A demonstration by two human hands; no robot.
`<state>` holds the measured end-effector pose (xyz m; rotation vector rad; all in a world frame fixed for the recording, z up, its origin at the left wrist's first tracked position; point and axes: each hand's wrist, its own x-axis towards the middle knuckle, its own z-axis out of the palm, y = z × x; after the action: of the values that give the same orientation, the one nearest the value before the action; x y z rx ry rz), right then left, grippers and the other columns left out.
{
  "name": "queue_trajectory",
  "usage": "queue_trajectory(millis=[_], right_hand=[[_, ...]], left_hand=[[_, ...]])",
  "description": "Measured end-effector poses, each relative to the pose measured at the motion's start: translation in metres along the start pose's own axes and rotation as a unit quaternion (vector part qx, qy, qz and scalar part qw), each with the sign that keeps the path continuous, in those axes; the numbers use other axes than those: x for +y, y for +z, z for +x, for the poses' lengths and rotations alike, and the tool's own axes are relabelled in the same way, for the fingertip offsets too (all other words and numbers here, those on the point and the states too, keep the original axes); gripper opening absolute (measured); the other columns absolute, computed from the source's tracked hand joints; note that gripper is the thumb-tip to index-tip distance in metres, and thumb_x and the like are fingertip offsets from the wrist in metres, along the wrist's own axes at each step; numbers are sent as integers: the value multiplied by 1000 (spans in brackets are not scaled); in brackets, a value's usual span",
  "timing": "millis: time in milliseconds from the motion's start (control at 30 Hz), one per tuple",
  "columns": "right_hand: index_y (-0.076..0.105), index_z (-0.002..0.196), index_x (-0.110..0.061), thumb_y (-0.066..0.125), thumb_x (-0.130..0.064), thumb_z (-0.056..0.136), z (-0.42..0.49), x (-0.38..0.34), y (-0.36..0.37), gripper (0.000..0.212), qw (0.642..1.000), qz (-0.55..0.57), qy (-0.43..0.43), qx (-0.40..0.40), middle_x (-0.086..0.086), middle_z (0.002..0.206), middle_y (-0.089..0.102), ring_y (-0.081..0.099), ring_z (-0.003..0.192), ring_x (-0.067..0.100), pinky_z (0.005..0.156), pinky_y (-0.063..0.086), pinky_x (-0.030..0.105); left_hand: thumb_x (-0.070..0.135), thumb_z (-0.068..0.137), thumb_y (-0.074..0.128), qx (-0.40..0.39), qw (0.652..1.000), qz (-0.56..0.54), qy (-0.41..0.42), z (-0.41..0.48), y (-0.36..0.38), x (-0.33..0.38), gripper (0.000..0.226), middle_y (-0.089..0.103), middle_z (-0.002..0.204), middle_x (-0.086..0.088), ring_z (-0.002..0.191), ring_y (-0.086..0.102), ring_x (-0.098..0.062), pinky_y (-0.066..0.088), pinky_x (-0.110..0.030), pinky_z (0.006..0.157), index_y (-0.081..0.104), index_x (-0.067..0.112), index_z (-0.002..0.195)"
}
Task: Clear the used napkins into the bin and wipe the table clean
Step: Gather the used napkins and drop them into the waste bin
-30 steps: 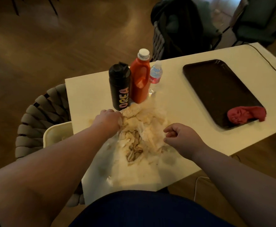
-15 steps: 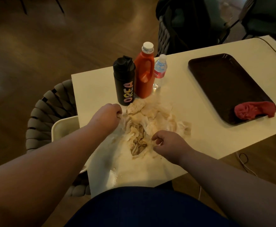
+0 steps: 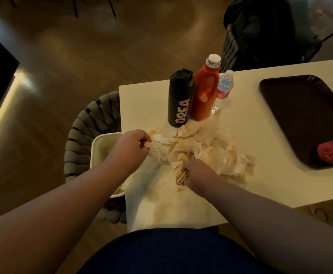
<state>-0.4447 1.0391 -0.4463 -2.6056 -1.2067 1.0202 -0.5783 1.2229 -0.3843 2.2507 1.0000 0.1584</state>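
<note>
Since the earlier frame the right hand [image 3: 198, 173] has moved in from the outer edge of the pile to its near middle and closed on a piece, while the left hand [image 3: 131, 144] has drawn a little to the left with paper caught in its fingers. Both hands lie nearer the person than the black bottle [image 3: 179, 99], which stands upright on the white table [image 3: 260, 184] with coloured letters down its side. The left hand, below and left of the black bottle, has its fingers curled and pinches a white napkin piece [image 3: 148, 144] that trails back into the heap. The right hand, below and slightly right of the black bottle, grips a brown-stained wad [image 3: 182, 176] in a closed fist. The used napkins [image 3: 211, 149] lie crumpled and stained, spreading from the foot of the black bottle toward the person and to the right; tan smears mark the tabletop nearer still. The bin [image 3: 100, 147], a cream container, sits down and to the left of the black bottle, off the tabletop, on a woven chair [image 3: 86, 125]. An orange bottle [image 3: 205, 91] touches the black bottle's right side, and a small water bottle [image 3: 224, 86] stands just beyond that. Well to the right of the black bottle lies a dark tray [image 3: 300, 107] with a red cloth [image 3: 332, 152] bunched at its near end
</note>
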Motion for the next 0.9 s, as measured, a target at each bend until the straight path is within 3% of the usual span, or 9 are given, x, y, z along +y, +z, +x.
queue_trajectory(millis=[167, 367, 467, 600, 800, 900], right_hand=[[60, 113, -24, 64, -23, 85, -3, -7, -10, 28, 1000, -9, 3, 9, 1, 115, 55, 58, 98, 21, 85, 52, 33], [64, 105, -28, 76, -29, 80, -20, -26, -60, 28, 990, 98, -38, 92, -6, 99, 62, 58, 85, 10, 68, 46, 26], [66, 110, -33, 78, -30, 80, -28, -39, -87, 33, 979, 150, -56, 127, -8, 101, 64, 59, 90, 10, 71, 46, 25], [66, 113, -33, 81, -29, 80, -32, -47, -99, 35, 971, 181, -63, 141, -10, 100, 65, 59, 88, 4, 67, 45, 20], [66, 112, -33, 81, -28, 81, -30, -52, -89, 34, 972, 187, -57, 128, -14, 99, 64, 59, 86, 3, 71, 51, 23], [66, 111, -33, 81, -27, 80, -27, -52, -81, 35, 973, 189, -53, 119, -11, 99, 66, 61, 86, 4, 71, 52, 23]], left_hand=[[13, 92, 69, 28, 999, -17, -15, -9, -10, -10, 16, 67, 93, 11, 84, 62, -3, 52, -18, 72, 72, 24, 103], [13, 93, 69, 67, 997, -24, -38, -18, -37, -25, 17, 66, 91, 10, 81, 64, -8, 60, -30, 74, 71, 22, 107], [13, 94, 69, 84, 995, -29, -50, -21, -46, -34, 15, 65, 89, 9, 76, 64, -9, 59, -26, 65, 69, 24, 104], [14, 94, 70, 104, 991, -39, -77, -24, -50, -51, 15, 66, 89, 8, 77, 67, -10, 61, -28, 65, 68, 26, 101], [13, 94, 68, 126, 985, -17, -120, -29, -40, -82, 12, 65, 83, 4, 68, 63, -12, 50, -22, 52, 67, 24, 98], [12, 94, 68, 147, 980, -17, -133, -27, -28, -94, 10, 65, 83, 4, 69, 63, -10, 52, -21, 55, 68, 21, 100]])
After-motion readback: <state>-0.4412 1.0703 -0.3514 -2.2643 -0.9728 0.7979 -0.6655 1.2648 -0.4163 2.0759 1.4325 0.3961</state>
